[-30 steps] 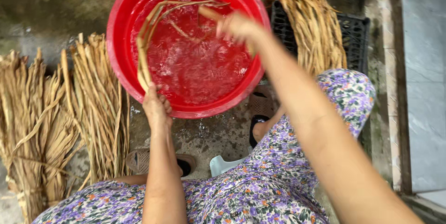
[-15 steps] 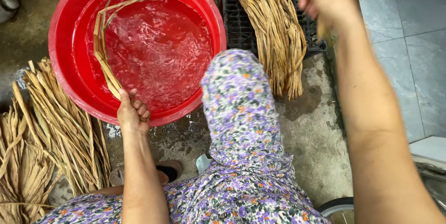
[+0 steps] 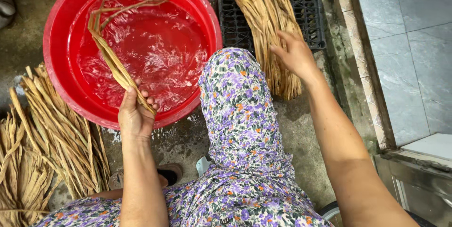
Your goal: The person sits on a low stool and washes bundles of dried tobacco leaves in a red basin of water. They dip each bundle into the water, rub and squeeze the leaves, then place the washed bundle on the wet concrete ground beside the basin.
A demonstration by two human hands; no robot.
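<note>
Left hand (image 3: 134, 116) is closed around the dry end of a small bunch of long tan leaf strips (image 3: 110, 52), thumb on one side and fingers curled over the other, at the 6 o'clock rim of the red plastic basin (image 3: 56, 29). Held by that end, the strips slant up toward 11 o'clock and their far tips curl across the water (image 3: 155, 52), which looks rippled, so the grip seems meant to keep the bunch together while its length soaks. Right hand (image 3: 294, 52) is open, fingers spread and slightly bent, holding nothing; it hovers over or lightly touches (cannot tell which) the pile of wet-looking strips (image 3: 263, 15) laid on a black slatted crate (image 3: 306, 15) at 1 o'clock of the basin. The crate probably lets that pile drain. Dry strips (image 3: 56, 133) lie fanned on the wet concrete floor (image 3: 188, 137) at 8 o'clock, within reach of the left arm. A raised knee in purple floral fabric (image 3: 235, 109) sits between the two arms, just beside the basin's 4 o'clock edge. Grey tiles (image 3: 405, 43) run along the 3 o'clock side. A sandal (image 3: 167, 175) shows below the basin.
</note>
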